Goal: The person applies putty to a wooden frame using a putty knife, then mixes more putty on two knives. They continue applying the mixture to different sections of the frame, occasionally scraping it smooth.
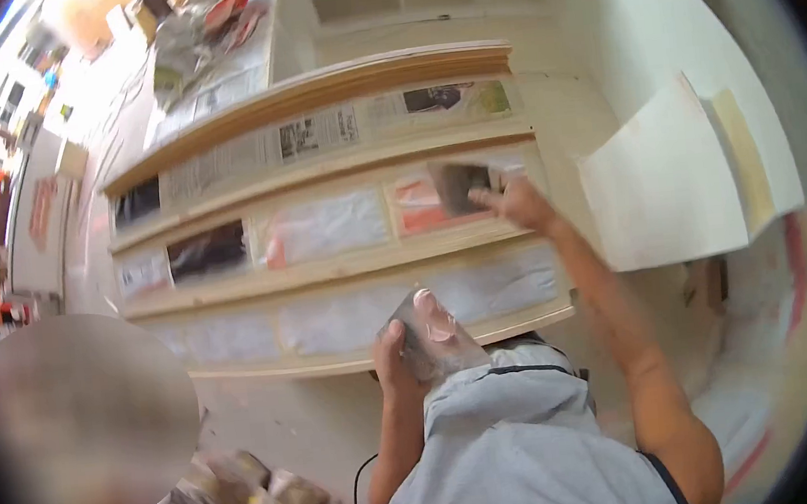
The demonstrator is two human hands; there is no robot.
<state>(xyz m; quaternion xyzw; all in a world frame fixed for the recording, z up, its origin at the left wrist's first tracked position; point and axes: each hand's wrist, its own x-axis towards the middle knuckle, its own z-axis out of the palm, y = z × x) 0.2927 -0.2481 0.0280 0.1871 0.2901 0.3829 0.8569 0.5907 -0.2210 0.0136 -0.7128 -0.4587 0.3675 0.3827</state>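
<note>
Lower centre: I had the left hand [393,351] closed on a flat grey plate [412,336] carrying a lump of pale pink paste [436,316]. Right of centre, I had the right hand [522,205] gripping a dark, flat, blurred spreader blade [458,188] over the middle row of a pale wooden frame [329,275]; contact couldn't be told. The frame's long bays held printed paper [214,172] and whitish sheeting [334,223]. Lower left: crumpled brownish pile [277,503], contents unclear.
</note>
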